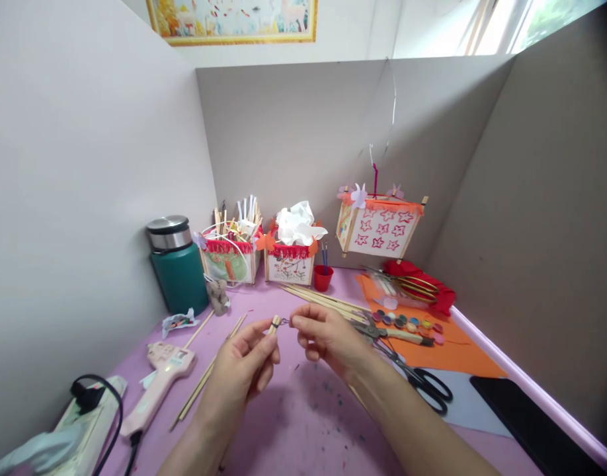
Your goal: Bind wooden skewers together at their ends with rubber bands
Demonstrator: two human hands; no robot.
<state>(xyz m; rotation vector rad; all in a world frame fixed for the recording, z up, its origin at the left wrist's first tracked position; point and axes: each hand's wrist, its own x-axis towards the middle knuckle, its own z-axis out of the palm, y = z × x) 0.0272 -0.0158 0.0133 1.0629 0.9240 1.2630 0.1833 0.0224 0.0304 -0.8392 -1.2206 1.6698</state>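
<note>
Right over the middle of the purple tabletop (303, 423), a pale wooden stick (274, 322) pokes up with a black band around it near the top. I cannot tell if it is one stick or a few held side by side. The left hand (246, 360) has it, and its grip is closed, with the thumb and fingers squeezing the wood just under the band. A thin, dark, bent wire (284, 322) goes from the stick across to the right hand (328, 337). That grip is pinched too, with the thumb and finger tips together on the far end of the wire.

Near the left hand, thin sticks (197, 393) lie on the tabletop, and beside them is a pink glue gun (157, 390). Behind the right hand lie more long sticks (323, 299). To the right of that hand are scissors (430, 390) with black handles, and little paint pots (400, 321) in rows on an orange sheet (465, 340).

Farther back stand a big green bottle (179, 281), a box full of sticks (227, 266), a box with white tissue (289, 267) and a small red cup (323, 279) with blue brushes (324, 256). Up at the back right hangs a lantern (380, 233) with red flowers drawn on its side
</note>
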